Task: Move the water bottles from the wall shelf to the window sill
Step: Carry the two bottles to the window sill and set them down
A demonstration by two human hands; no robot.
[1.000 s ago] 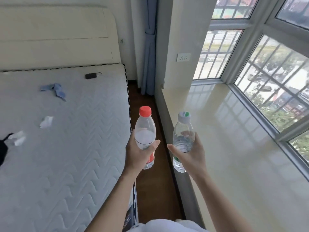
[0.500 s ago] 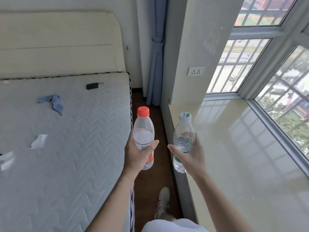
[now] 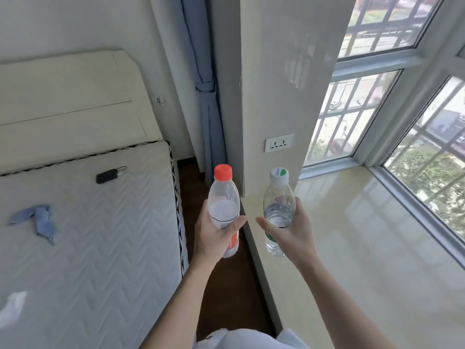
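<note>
Here, bed (image 3: 88, 248): a bare quilted mattress fills the left of the room, with a blue cloth (image 3: 37, 222) and a small black gadget (image 3: 107, 177) lying on it, well apart.
Window sill (image 3: 364, 260): a wide, glossy pale ledge runs under the barred window on the right. Neither bottle stands on it yet. Its polish looks slick, so a bottle set down tilted or too near the edge could slide off.
Floor (image 3: 226, 285): a narrow strip of dark wood separates bed and sill, and anything dropped would likely land there.
Left hand (image 3: 214, 238): it is wrapped round the lower half of the red-capped bottle, thumb across the label.
Right hand (image 3: 297, 235): it is closed round the middle of the white-capped bottle, thumb pointing left.
Red-capped bottle (image 3: 224, 197): it is upright and part full, held over the floor strip just beside the sill's edge. It must still cross that edge, and a low carry could knock its base against the corner.
White-capped bottle (image 3: 278, 200): it is upright and held over the sill's near edge, close beside the other bottle. Setting both down at once risks the two clashing and one toppling.
</note>
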